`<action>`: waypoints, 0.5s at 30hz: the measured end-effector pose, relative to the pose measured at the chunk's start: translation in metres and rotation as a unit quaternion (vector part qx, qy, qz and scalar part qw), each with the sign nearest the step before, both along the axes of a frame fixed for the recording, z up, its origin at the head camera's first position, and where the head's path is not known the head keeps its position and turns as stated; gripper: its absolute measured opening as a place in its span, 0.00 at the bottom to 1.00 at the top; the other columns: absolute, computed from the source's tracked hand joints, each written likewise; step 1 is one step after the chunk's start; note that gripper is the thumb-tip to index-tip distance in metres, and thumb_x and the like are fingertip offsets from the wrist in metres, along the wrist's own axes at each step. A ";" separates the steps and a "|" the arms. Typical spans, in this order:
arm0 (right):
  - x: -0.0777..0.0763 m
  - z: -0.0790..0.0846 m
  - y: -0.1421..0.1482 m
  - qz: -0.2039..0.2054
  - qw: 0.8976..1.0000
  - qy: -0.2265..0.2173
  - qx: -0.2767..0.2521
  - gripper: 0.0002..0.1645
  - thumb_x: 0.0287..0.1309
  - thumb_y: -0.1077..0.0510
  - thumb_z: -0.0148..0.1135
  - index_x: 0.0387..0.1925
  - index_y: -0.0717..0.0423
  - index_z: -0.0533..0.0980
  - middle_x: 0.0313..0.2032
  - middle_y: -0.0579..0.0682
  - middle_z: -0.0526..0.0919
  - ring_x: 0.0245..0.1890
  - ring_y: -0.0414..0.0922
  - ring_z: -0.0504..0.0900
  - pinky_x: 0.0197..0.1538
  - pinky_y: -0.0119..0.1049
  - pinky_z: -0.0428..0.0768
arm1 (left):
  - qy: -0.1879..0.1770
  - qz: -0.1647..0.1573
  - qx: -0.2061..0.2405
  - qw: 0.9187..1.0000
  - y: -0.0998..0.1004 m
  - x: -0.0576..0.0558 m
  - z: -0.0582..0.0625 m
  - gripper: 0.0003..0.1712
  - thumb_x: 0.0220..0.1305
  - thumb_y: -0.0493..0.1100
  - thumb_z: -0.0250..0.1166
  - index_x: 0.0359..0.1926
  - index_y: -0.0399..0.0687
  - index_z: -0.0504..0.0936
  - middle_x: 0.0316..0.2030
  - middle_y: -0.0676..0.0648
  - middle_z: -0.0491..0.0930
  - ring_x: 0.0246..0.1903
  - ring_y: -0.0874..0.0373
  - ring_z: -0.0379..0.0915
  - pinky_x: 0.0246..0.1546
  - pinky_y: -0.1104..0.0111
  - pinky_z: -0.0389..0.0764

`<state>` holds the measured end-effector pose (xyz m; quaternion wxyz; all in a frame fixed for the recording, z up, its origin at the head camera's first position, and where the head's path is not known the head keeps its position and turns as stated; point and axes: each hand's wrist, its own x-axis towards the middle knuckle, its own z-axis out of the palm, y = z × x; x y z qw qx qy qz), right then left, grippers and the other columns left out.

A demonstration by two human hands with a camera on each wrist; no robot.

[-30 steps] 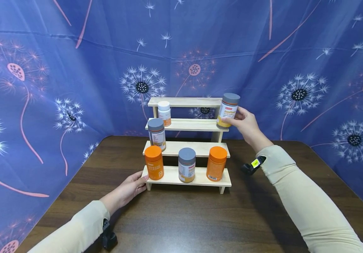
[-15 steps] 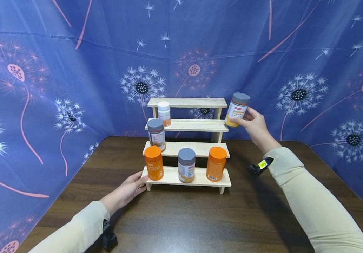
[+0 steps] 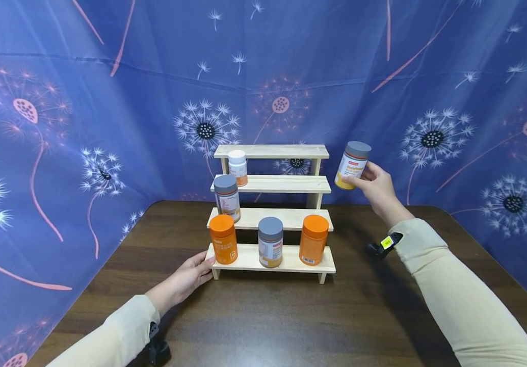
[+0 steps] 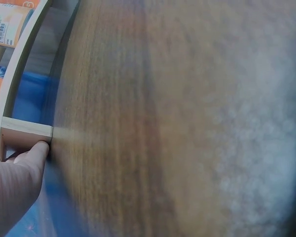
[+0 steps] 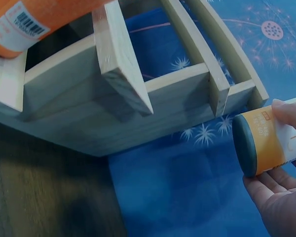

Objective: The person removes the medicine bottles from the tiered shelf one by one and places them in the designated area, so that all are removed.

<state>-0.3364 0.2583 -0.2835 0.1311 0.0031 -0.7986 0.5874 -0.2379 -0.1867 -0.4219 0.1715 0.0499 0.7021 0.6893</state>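
Observation:
My right hand (image 3: 379,189) holds a grey-lidded supplement jar (image 3: 352,165) by its lower part, in the air beside the right end of a four-tier wooden display stand (image 3: 272,151). The jar tilts slightly, its lid leaning right. In the right wrist view, thumb and fingers wrap the jar (image 5: 271,140), whose grey-blue base faces the stand's side panel (image 5: 103,116). At the stand's lower left corner, my left hand (image 3: 189,278) grips the end of the bottom tier. The left wrist view has this hand (image 4: 19,185) against the stand's short leg (image 4: 27,132).
Two orange jars (image 3: 224,242) flank a grey-lidded jar (image 3: 270,244) on the bottom tier. Another grey-lidded jar (image 3: 228,196) stands on the second tier's left, and a small white-capped bottle (image 3: 238,168) on the third. A blue dandelion-print cloth (image 3: 153,112) hangs behind the brown table (image 3: 263,321).
My right hand has carried the jar rightward, from over the third tier's right end to beside the stand. My left hand keeps its place on the bottom tier.

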 end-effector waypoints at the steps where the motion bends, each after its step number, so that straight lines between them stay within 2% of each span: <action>1: 0.000 -0.001 0.001 -0.001 1.000 -0.003 0.002 0.47 0.53 0.46 0.72 0.71 0.49 0.62 0.66 0.58 0.71 0.61 0.46 0.73 0.68 0.49 0.68 | 0.000 0.000 0.000 1.000 0.000 0.000 0.000 0.32 0.77 0.41 0.44 0.73 0.29 0.45 0.71 0.28 0.53 0.71 0.37 0.51 0.71 0.47 0.55; 7: 0.000 -0.008 0.009 -0.004 1.000 -0.013 0.017 0.48 0.55 0.44 0.69 0.72 0.51 0.58 0.67 0.61 0.69 0.65 0.54 0.69 0.71 0.52 0.65 | -0.002 0.004 -0.001 1.000 0.001 0.002 0.000 0.34 0.77 0.43 0.45 0.73 0.29 0.44 0.72 0.28 0.52 0.71 0.37 0.50 0.71 0.47 0.55; 15: -0.003 -0.021 0.018 -0.005 1.000 -0.018 0.018 0.48 0.56 0.48 0.69 0.72 0.55 0.57 0.67 0.63 0.68 0.65 0.54 0.69 0.71 0.51 0.65 | -0.004 0.016 -0.004 1.000 0.002 0.003 0.001 0.33 0.77 0.42 0.45 0.73 0.30 0.46 0.71 0.29 0.53 0.71 0.37 0.51 0.71 0.46 0.55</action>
